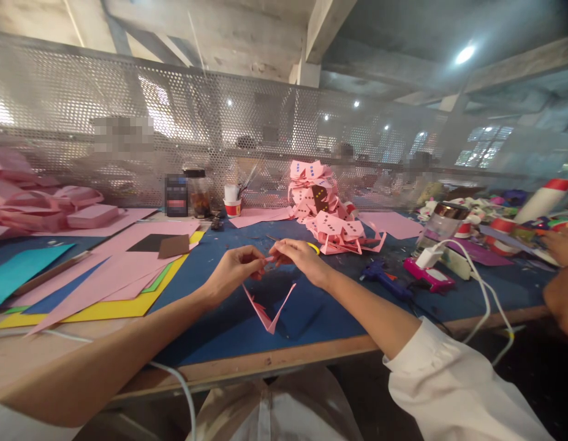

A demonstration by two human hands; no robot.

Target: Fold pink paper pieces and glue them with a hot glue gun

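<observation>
My left hand (pixel 235 267) and my right hand (pixel 298 257) meet above the blue table mat (pixel 311 312), both pinched on a thin pink paper strip (pixel 268 312) that hangs down in a V shape between them. The fingertips of the two hands almost touch. A bit of yellow (pixel 314 247) shows behind my right hand; I cannot tell what it is. Behind the hands rises a pile of folded pink paper pieces with coloured dots (pixel 327 211).
Pink, yellow and blue paper sheets (pixel 109 275) lie at left, folded pink pieces (pixel 58 205) behind them. A blue glue gun (pixel 385 278), white cable (pixel 481 288), jars (pixel 198 193) and a cup (pixel 232 202) stand around. Another person's hands (pixel 562 269) are at the right edge. A perforated metal screen (pixel 265 122) backs the table.
</observation>
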